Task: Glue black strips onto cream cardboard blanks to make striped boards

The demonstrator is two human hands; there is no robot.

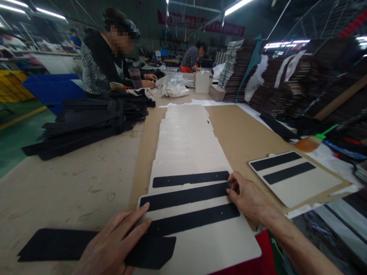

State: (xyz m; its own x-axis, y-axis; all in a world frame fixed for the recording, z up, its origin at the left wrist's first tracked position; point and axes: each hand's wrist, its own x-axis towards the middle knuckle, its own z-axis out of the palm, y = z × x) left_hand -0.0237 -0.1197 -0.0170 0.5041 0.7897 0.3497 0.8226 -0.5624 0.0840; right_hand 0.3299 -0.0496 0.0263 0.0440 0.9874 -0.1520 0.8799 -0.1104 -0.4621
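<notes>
A cream board [200,248] with rounded corners lies before me, with an upper black strip [186,196] and a lower black strip [197,219] across it. My right hand [243,193] pinches the right end of the upper strip, thumb and fingertips closed at the board's edge. My left hand [111,240] has two fingers stretched onto the left ends of these strips. Loose black strips [57,244] pass under its palm and come out over the board; the palm's grip on them is partly hidden. Behind, overlapping cream boards [186,141] run away from me, the nearest carrying one black strip [190,179].
On the right lies a finished-looking board [304,185] with two strips, near an amber bottle [308,144] with a green nozzle. A pile of black material [94,118] is at left. Tall board stacks [237,68] stand behind; a co-worker [106,57] works across the table.
</notes>
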